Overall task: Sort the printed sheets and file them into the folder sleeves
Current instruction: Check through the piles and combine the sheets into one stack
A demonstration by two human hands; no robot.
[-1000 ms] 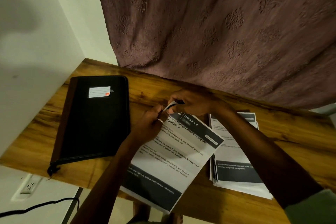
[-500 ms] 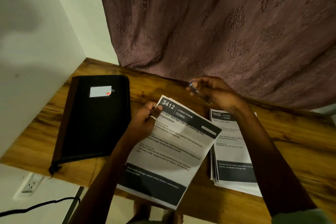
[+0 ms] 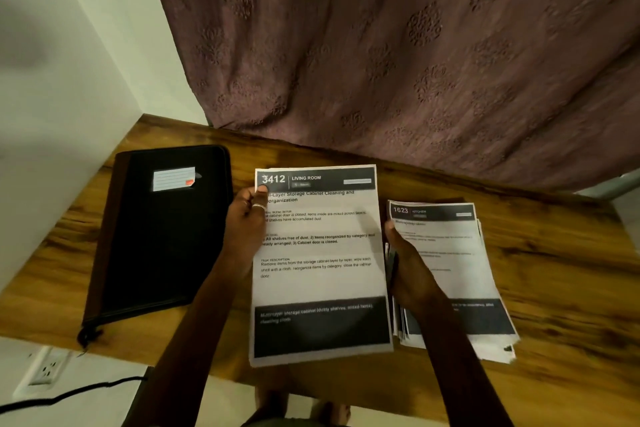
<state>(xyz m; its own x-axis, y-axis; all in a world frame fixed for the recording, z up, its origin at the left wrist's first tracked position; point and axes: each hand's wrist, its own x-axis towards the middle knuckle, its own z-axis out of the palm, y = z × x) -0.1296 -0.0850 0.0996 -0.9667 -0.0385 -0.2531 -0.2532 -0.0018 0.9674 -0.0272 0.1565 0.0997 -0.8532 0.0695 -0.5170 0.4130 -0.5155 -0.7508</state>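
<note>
A printed sheet headed "3412 LIVING ROOM" (image 3: 318, 253) lies flat in the middle of the wooden table (image 3: 561, 270). My left hand (image 3: 246, 225) pinches its upper left edge, thumb on top of the paper. To its right sits a stack of printed sheets (image 3: 453, 253) whose top page reads "1623 KITCHEN". My right hand (image 3: 412, 270) is down at the stack's left edge, fingers curled round a small dark clip (image 3: 391, 262) that is mostly hidden. A closed black zip folder (image 3: 156, 236) with a white label (image 3: 173, 178) lies at the left.
A mauve patterned curtain (image 3: 398, 62) hangs along the table's far edge. A white wall (image 3: 52, 97) bounds the left side. Below the table's front left corner are a wall outlet (image 3: 45, 369) and a black cable (image 3: 69, 395).
My right hand pulled the clip off the sheet's top corner, lifted it, then came down to the stack's left edge. My left hand straightened the 3412 sheet and laid it flat.
</note>
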